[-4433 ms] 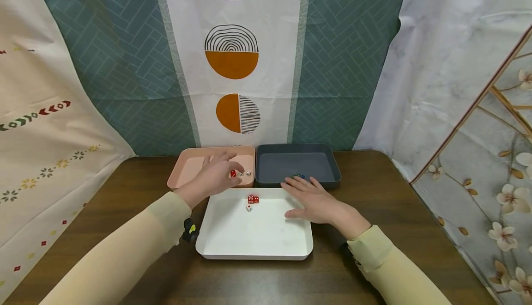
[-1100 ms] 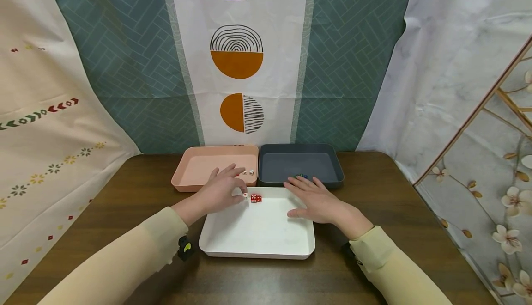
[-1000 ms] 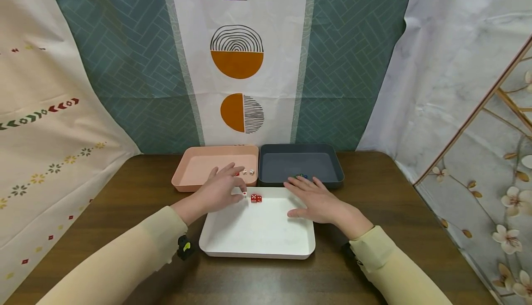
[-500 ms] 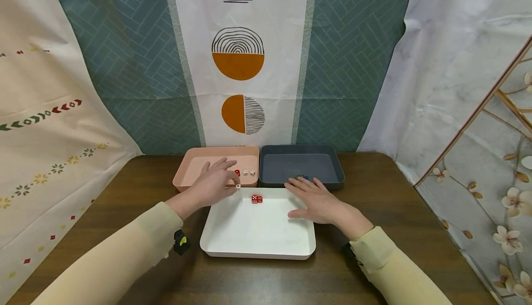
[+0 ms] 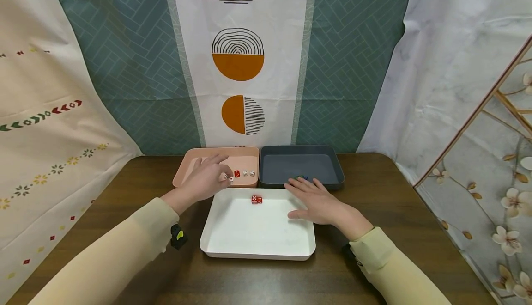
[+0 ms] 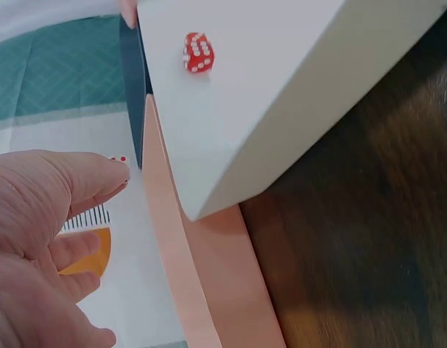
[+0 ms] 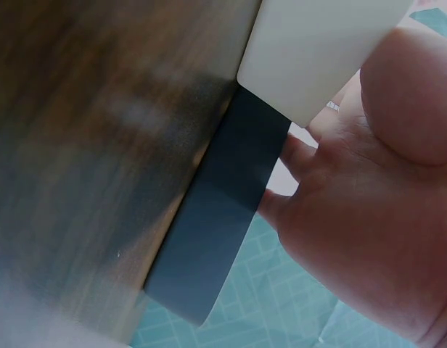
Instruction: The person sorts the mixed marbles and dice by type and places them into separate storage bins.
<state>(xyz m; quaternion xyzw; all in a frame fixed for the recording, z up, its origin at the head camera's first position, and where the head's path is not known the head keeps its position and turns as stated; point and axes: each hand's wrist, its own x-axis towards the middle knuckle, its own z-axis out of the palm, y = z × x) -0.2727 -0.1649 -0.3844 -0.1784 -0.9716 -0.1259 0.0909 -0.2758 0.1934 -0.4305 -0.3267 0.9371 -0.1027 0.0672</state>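
My left hand [image 5: 206,177] is over the front of the pink tray [image 5: 189,159], pinching a small white die [image 5: 231,180] between thumb and forefinger. In the left wrist view, only a sliver of that die shows at the fingertips. A red die [image 5: 237,173] and two white dice [image 5: 249,173] lie in the pink tray, just right of the fingers. In the white tray [image 5: 257,235], two red dice [image 5: 256,199] sit side by side near the back wall. My right hand [image 5: 311,202] spreads flat above the white tray's right back corner, its straight fingers reaching over the navy tray's front edge.
The navy tray [image 5: 297,157] stands right of the pink one, with several small blue and green pieces [image 5: 302,177] partly behind my right fingers. All three trays touch or nearly touch on the dark wooden table [image 5: 386,212]. Hanging cloths [image 5: 349,64] enclose the table behind and beside.
My left hand picked up the white die from the white tray and carried it back and left over the pink tray. The right hand stays in place.
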